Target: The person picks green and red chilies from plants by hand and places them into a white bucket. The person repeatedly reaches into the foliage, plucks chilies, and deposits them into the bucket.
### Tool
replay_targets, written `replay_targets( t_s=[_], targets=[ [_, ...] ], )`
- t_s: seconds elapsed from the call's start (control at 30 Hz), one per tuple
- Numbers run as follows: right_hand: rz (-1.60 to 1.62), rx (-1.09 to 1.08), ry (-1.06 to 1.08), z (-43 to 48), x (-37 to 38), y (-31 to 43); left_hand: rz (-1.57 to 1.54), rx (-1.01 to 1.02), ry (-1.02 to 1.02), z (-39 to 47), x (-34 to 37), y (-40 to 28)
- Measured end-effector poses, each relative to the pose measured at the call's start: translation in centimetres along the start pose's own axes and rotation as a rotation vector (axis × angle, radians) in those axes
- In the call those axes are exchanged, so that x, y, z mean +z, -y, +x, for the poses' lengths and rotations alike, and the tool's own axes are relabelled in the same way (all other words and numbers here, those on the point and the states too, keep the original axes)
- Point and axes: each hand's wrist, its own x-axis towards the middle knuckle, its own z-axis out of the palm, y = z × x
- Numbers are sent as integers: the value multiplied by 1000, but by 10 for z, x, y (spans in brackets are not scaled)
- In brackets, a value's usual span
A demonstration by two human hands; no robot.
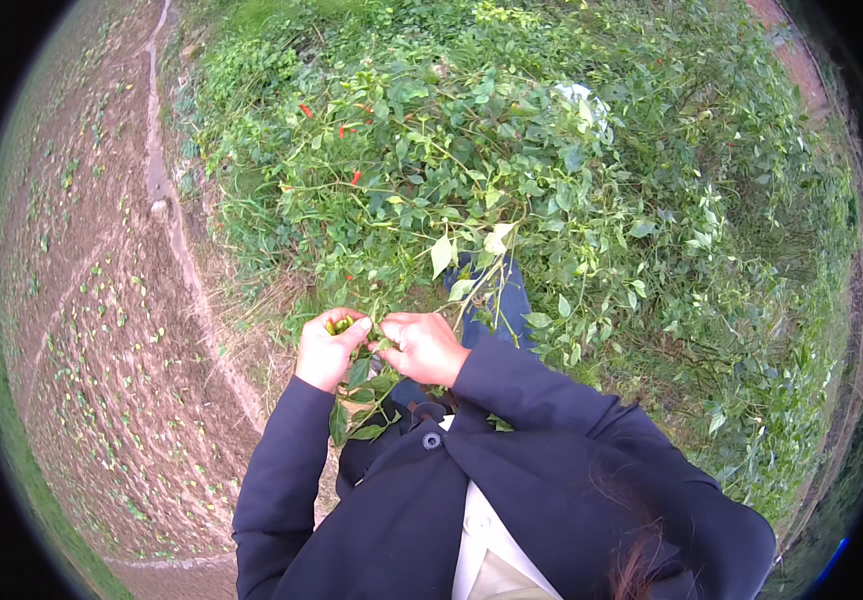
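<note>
My left hand is curled around several small green chili peppers, which show between its thumb and fingers. Close beside it on the right, my right hand has its thumb and fingers pinched on a leafy green stem of a chili plant. Leaves of that plant hang below both hands, in front of my dark jacket. Beyond the hands, red chili peppers hang among the foliage. Pale leaves and bent stems rise over my blue-clad leg.
Dense green bushes spread ahead and to the right. A whitish object lies partly covered by leaves there. At left, a narrow dirt path runs beside brown soil dotted with small plants. Dry grass borders the bushes.
</note>
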Motion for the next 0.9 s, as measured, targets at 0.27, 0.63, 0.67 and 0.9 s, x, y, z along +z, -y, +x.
replay_targets(
  t_s=[0.27, 0.63, 0.67, 0.9],
  targets=[
    [29, -26, -193, -14, -22, -50, -298, -353, 247, 93, 40, -94],
    [-236, 6, 113, -13, -28, -144, -685, -148, 388, 384, 409, -220],
    [-244, -31, 140, -13, -24, -156, -570, -94, 393, 405, 443, -227],
    [-223, 115, -136, -7, -19, -186, -191, -1, 391, 429, 459, -239]
  ],
)
